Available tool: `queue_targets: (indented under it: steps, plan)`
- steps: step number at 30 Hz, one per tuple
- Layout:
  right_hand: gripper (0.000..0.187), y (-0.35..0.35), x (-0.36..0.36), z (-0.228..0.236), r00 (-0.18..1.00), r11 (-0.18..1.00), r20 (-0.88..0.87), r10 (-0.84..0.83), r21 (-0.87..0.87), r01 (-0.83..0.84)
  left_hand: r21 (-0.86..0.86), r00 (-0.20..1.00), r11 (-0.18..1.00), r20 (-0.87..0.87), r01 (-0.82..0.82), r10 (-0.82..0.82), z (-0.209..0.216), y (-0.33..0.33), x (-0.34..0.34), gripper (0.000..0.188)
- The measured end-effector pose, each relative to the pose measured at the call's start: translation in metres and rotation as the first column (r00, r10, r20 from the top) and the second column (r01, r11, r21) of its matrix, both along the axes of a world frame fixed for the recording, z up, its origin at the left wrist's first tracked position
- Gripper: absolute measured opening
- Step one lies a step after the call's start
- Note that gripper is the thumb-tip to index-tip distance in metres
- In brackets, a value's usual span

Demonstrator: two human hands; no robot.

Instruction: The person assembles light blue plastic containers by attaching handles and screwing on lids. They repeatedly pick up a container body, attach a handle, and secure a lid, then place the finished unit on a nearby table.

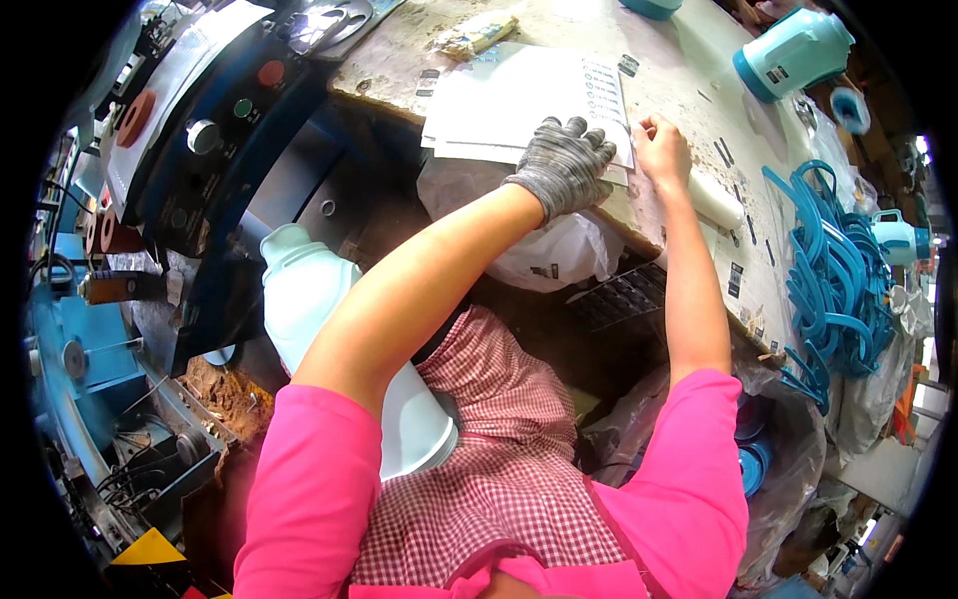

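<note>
My left hand [565,165], in a grey knit glove, lies over the near edge of a stack of white sheets [489,98] on the worktable, fingers spread on the paper. Rows of small printed labels [602,92] run down the top sheet's right side. Just beyond that edge is my bare right hand [660,152], thumb and fingertips pinched together. Whatever may be between them is too small to make out. A pale blue plastic vessel body [311,290] rests slantwise across my lap, partly hidden under my left forearm.
A machine with a button panel [225,125] stands at left. On the worktable [699,55] are a white roll [717,200], a turquoise jug [798,55] and, at right, a heap of blue plastic handles [838,270]. Plastic bags [559,255] hang below the table's near edge.
</note>
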State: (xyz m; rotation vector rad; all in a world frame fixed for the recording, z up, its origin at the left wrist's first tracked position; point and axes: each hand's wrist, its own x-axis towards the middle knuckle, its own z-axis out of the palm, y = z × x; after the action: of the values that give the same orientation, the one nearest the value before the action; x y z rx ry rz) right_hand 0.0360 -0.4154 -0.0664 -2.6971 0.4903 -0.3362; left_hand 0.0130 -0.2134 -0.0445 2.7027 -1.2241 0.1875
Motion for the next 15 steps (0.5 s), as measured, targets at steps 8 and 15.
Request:
queue_targets:
  steps: [8, 15]
  plan:
    - [0.024, -0.013, 0.014, -0.005, 0.997, 0.994, -0.036, 0.074, 0.084, -0.071, 0.045, 0.993, 0.999, -0.119, 0.030, -0.024, 0.005, 0.006, 0.004, 0.055]
    - [0.041, -0.039, 0.028, -0.021, 0.983, 0.978, -0.052, 0.174, -0.111, -0.179, -0.298, 0.976, 0.933, -0.134, -0.204, 0.171, 0.076, 0.171, -0.034, 0.037]
